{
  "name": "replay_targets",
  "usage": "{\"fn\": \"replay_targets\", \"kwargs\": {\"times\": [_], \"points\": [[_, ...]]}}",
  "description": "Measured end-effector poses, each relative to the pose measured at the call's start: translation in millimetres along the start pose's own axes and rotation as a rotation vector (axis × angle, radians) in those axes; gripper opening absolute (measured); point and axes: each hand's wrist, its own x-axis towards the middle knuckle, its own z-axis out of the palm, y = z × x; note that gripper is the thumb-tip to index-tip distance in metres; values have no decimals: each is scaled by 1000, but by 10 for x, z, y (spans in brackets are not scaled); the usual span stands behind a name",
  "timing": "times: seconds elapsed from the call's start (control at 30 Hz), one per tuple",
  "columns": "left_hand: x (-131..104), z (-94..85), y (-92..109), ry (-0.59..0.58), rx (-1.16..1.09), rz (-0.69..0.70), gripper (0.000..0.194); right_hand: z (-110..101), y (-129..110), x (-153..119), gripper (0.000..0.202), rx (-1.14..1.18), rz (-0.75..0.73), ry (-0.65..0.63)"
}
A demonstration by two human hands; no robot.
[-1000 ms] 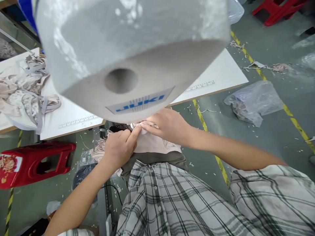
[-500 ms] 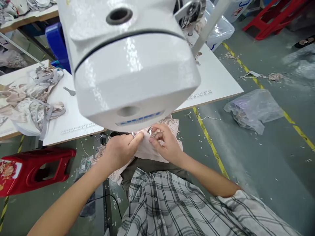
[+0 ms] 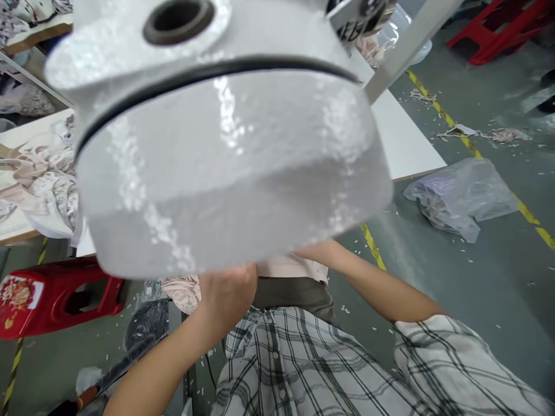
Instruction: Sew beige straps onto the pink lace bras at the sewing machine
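Head view: both hands tucked behind the machine's edge

The white machine fills the upper middle and covers the fingers of both hands. Of the left hand, the back and wrist show just below the machine's lower edge; whether its fingers are open, closed or gripping, I cannot tell. The right hand is hidden further, with little more than the wrist in sight, so I cannot tell its fingers' state either.

Pale pink cloth lies between the two wrists, over the dark trousers, its upper part out of sight behind the machine. Ruffled cloth hangs just beside the left hand, on its outer side.

On the white table, a heap of garments lies at the left. Below it stands a red stool. On the floor at the right lies a clear bag, near yellow-and-black tape.
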Motion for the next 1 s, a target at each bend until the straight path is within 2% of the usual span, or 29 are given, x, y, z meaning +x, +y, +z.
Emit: {"fn": "replay_targets", "kwargs": {"times": [0.17, 0.3, 0.5, 0.67, 0.83, 1.0], "points": [[-73, 70, -25, -106, -223, -196, 44, -32, 29, 107, 31, 73, -22, -55], [-110, 108, -51, -129, -335, -246, 46, -53, 25, 98, 34, 80, -34, -56], [-100, 100, -51, -150, -306, -288, 44, -36, 56, 97, 33, 144, -30, -32], [-80, 88, -32, -173, -212, -264, 44, -50, 71, 105, 29, 181, -12, -25], [-55, 59, -30, -132, -185, -154, 46, -134, 13, 74, 24, 183, 17, -15], [-26, -29, -37, -70, -103, -101, 40, -131, -49, 34, 36, 118, 67, -40]]}}
